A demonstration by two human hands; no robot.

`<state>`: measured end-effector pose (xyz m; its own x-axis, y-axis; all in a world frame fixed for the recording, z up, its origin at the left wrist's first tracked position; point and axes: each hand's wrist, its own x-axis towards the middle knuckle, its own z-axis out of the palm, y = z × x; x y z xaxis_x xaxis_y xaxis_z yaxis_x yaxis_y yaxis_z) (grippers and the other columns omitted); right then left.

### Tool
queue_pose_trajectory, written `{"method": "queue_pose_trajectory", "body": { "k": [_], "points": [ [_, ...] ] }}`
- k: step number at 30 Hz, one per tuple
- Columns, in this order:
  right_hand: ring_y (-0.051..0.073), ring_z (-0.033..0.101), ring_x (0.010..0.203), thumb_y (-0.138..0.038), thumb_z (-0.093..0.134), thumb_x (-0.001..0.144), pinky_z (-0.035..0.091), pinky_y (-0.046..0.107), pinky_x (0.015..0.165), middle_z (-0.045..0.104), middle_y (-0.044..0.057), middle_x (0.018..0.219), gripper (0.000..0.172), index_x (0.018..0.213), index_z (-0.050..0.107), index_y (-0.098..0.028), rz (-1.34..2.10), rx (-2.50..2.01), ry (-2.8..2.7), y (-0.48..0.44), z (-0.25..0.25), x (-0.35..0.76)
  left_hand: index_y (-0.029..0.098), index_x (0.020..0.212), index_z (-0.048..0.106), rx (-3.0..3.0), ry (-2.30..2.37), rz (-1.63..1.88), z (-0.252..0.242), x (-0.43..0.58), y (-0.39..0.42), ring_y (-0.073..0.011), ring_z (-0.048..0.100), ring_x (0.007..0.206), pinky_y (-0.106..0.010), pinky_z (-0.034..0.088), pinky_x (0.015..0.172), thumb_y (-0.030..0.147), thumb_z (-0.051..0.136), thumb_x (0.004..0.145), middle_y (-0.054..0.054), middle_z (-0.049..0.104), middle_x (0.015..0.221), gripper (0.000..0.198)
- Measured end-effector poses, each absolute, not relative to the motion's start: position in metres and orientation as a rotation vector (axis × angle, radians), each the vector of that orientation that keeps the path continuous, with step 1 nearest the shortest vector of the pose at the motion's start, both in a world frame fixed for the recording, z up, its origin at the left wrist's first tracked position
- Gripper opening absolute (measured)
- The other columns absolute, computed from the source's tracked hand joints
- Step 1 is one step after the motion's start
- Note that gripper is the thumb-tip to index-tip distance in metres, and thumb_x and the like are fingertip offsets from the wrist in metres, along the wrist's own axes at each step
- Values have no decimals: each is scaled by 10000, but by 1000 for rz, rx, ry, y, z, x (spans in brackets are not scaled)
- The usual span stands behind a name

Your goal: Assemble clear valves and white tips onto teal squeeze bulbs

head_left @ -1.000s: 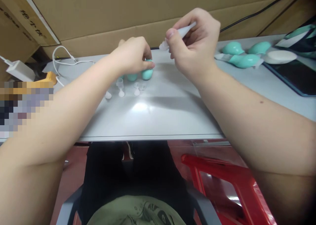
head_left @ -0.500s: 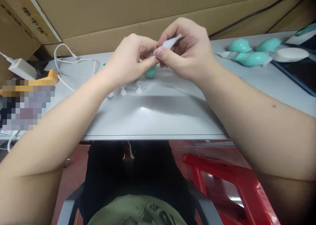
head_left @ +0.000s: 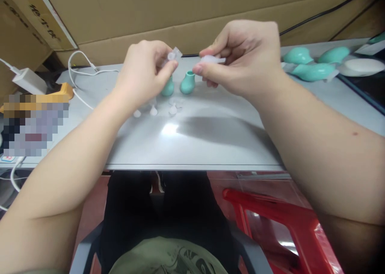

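My left hand [head_left: 147, 71] pinches a small clear plastic piece [head_left: 173, 55] with a round opening between thumb and fingers. To its right, my right hand [head_left: 243, 57] is closed on a translucent white tapered tip [head_left: 212, 59], its narrow end pointing right. The two pieces are apart, held above the table. Below and between the hands stands a turquoise bulb [head_left: 188, 83] with an open neck facing up. A second turquoise bulb [head_left: 167, 88] is partly hidden behind my left hand. Nearer me, several small white cone-shaped pieces [head_left: 173, 108] rest on the table.
Several turquoise rounded parts [head_left: 315, 71] and a white oval part [head_left: 361, 67] lie at the right, beside a dark tray-like object [head_left: 365, 90]. A white charger [head_left: 29, 81] with cable and a yellow object [head_left: 64, 91] are at left. Cardboard [head_left: 168, 13] walls the back; a red stool [head_left: 270, 210] stands below.
My hands have moved apart, the left one leftward and the right one rightward. The clear piece and tapered tip, close together before, are now separate, and the turquoise bulbs show more.
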<state>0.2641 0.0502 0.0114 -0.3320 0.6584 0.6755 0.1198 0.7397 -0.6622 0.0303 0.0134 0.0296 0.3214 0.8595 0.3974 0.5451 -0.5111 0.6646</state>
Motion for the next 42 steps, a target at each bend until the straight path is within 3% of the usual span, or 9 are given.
{"method": "queue_pose_trajectory", "body": {
  "k": [2,4,7,9,12,15,22,30,42],
  "points": [
    [170,606,541,-499,1006,679,430,330,490,671,9,644,419,705,689,-225,717,-619,-2083,47,16,267,288,992,761,2235,1282,1178,31,22,17,-286,669,979,-490,499,950,504,717,934,-31,794,1031,227],
    [149,596,572,-352,983,720,427,317,539,679,-7,647,258,728,760,-223,756,-770,-2416,45,19,268,281,1126,784,2306,1271,1202,31,18,20,-226,658,883,-447,541,879,532,769,894,7,806,974,342],
    [117,545,561,-197,950,727,384,299,568,656,-49,635,165,827,824,-237,608,-1091,-2744,44,21,266,335,1276,783,2408,1226,1113,28,17,23,-240,689,891,-453,564,853,502,748,890,26,822,1025,422],
    [104,524,554,-230,919,786,366,292,579,651,-60,652,161,923,836,-242,547,-1195,-2816,43,21,264,361,1187,825,2466,1213,1077,25,19,24,-270,718,885,-465,574,836,435,728,879,18,828,1034,332],
    [105,555,589,-311,867,869,378,295,603,679,-46,720,198,1040,819,-224,585,-1190,-2863,41,24,262,336,1062,846,2492,1220,1126,23,22,24,-261,699,784,-442,569,745,339,781,801,0,805,892,270],
    [119,557,598,-338,909,830,375,313,597,683,-33,723,241,1015,809,-218,594,-1208,-2836,39,27,264,350,1006,816,2497,1213,1141,24,23,22,-254,667,724,-432,539,670,290,834,748,0,751,797,265],
    [116,518,582,-294,861,862,365,313,562,640,-12,657,122,817,778,-217,637,-853,-2334,32,27,267,380,890,725,2512,1157,1135,26,25,18,-283,664,690,-465,506,666,303,842,746,12,689,730,201],
    [179,655,717,-172,863,837,524,347,660,738,22,811,177,746,728,-240,605,-636,-1939,32,8,245,333,838,640,2470,1165,1234,23,36,16,-231,580,621,-416,414,611,279,808,741,25,605,667,201],
    [177,689,702,-105,804,811,531,342,624,742,-13,801,193,734,745,-272,508,-718,-1839,36,3,244,330,840,631,2270,1098,1253,18,39,18,-233,702,686,-435,546,656,259,832,703,53,719,737,254]
  ]
}}
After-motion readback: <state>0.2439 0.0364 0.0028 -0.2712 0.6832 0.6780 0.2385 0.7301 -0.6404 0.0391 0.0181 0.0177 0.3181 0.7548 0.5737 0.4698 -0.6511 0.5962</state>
